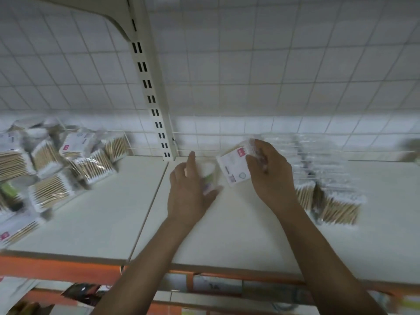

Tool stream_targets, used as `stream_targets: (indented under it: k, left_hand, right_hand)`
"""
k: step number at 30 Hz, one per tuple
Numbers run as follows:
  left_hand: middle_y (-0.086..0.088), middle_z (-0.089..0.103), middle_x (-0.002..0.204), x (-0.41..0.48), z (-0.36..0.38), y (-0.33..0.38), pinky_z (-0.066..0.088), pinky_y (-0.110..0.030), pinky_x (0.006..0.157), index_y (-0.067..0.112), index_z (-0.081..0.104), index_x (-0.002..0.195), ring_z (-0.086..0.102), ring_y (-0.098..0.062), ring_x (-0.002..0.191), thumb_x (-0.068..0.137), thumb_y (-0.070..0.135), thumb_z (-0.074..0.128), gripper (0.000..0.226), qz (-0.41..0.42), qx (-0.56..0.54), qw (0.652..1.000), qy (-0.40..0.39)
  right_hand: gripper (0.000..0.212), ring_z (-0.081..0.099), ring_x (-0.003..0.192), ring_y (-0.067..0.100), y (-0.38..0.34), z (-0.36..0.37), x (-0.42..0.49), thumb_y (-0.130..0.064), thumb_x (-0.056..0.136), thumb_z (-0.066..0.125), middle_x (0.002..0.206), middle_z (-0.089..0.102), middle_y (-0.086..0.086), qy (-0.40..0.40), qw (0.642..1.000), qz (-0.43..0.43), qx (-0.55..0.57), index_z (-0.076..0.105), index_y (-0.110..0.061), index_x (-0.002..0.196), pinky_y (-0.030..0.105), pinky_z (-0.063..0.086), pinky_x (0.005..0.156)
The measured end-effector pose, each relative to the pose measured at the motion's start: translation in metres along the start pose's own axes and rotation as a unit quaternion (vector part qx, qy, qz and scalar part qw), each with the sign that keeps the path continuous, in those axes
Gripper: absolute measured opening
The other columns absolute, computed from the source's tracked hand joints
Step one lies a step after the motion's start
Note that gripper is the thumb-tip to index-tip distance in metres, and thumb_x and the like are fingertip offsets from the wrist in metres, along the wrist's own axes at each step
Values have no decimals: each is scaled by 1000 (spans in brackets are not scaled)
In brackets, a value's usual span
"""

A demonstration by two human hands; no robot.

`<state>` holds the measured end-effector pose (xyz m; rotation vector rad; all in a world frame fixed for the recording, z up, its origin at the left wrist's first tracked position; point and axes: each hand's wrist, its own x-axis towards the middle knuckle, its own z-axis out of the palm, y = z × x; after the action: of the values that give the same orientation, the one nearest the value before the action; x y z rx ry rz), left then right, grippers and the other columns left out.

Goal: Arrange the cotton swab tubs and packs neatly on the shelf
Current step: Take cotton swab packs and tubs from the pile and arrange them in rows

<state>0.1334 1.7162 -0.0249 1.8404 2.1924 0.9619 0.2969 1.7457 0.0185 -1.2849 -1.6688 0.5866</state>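
Observation:
My right hand (270,171) grips a clear cotton swab pack (234,169) with a white label and a small red mark, tilted just above the white shelf (227,235). My left hand (191,189) lies beside it with fingers extended over a blurred item with a green patch (210,178); whether it holds that item is unclear. A jumbled heap of swab packs (52,169) with wooden sticks covers the shelf's left part. A row of packs (327,192) stands to the right of my right hand.
A slotted white upright post (156,123) rises from the shelf's back, with a wire grid panel (272,76) behind. The front edge carries an orange strip (56,269). More goods lie on a lower shelf (216,289).

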Motion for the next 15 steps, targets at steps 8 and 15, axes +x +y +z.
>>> stream_targets:
  k: [8, 15]
  left_hand:
    - [-9, 33, 147, -27, 7, 41, 32, -41, 110, 21, 30, 143, 25, -25, 138, 63, 30, 85, 97, 251, -20, 965, 66]
    - [-12, 43, 140, -40, 27, 62, 36, -28, 104, 17, 37, 141, 40, -25, 129, 80, 35, 68, 71, 235, -66, 967, 66]
  right_hand:
    - [27, 60, 97, 2, 6, -26, -13, -18, 91, 58, 101, 61, -17, 20, 996, 29, 77, 62, -18, 117, 18, 47, 88]
    - [21, 67, 87, 10, 10, -43, -26, -26, 94, 54, 97, 70, -6, 11, 988, 70, 140, 66, -19, 109, 40, 55, 82]
